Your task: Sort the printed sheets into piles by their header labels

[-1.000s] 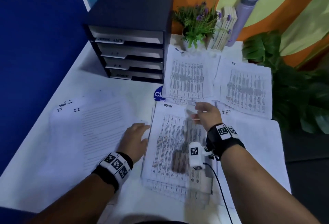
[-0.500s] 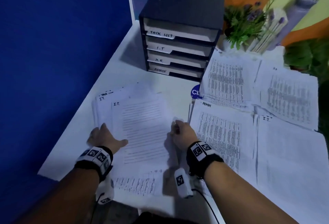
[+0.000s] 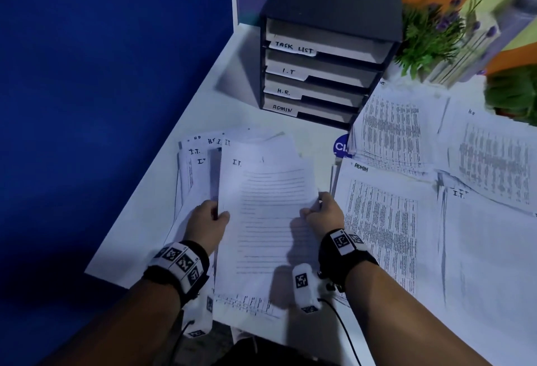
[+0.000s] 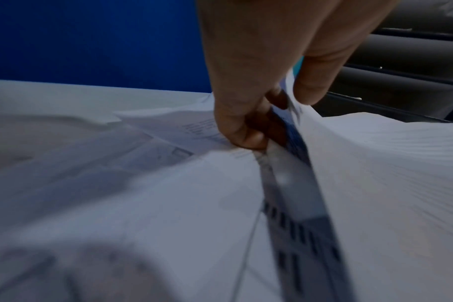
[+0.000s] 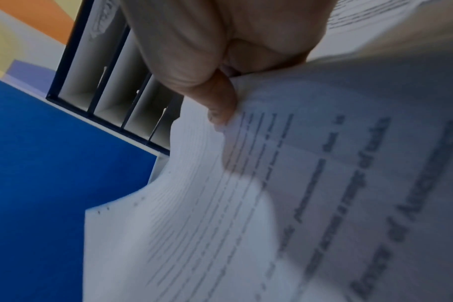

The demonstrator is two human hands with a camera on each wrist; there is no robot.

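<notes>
I.T. sheet [image 3: 270,205], thin, limp, light, probably several gathered, lifted just left of the ADMIN pile [image 3: 383,220]: left hand [image 3: 207,220] and right hand [image 3: 325,214] pinch opposite side edges, the soundest hold since the middle sags.

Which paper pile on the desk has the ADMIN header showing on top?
The ADMIN pile, just right of the right hand. Its top sheet reads ADMIN at the upper left; the sheet both hands hold reads I.T.
</notes>
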